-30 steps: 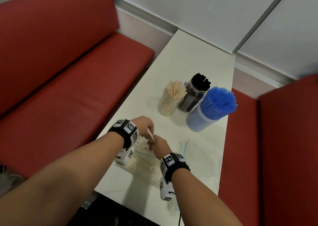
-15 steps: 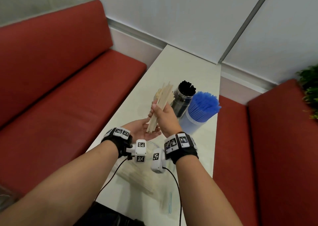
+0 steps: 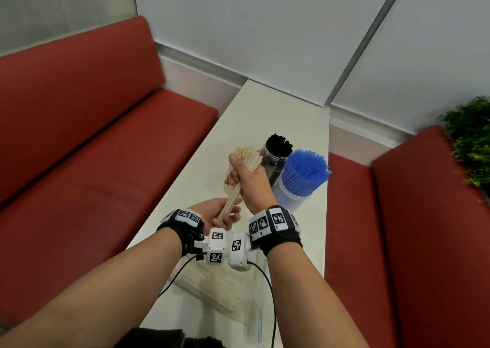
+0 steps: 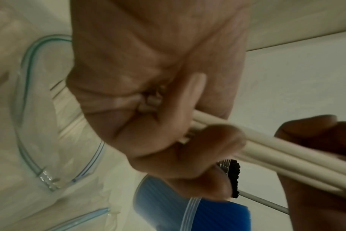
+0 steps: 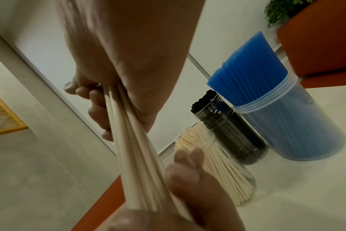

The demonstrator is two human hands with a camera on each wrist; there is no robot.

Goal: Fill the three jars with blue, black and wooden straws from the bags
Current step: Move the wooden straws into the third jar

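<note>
My right hand (image 3: 246, 180) grips a bundle of wooden straws (image 3: 248, 156) upright above the table, in front of the jars. Under it my left hand (image 3: 222, 215) lies palm up, its fingers curled round the straws' lower ends (image 4: 277, 148). The right wrist view shows the bundle (image 5: 136, 164) running down from my right hand (image 5: 118, 93) into the left palm. The wooden-straw jar (image 5: 223, 171) is partly full, beside a black-straw jar (image 3: 275, 154) and a blue-straw jar (image 3: 299, 183). In the head view my right hand hides the wooden jar.
A clear zip bag of wooden straws (image 3: 212, 292) lies on the white table (image 3: 265, 109) under my wrists, with flat clear bags (image 3: 262, 321) to its right. Red benches flank the narrow table. A green plant (image 3: 472, 141) stands at far right.
A second ago both hands were down at the bag on the table. Since then my right hand has lifted a bundle of wooden straws, and the left hand now cups its lower ends.
</note>
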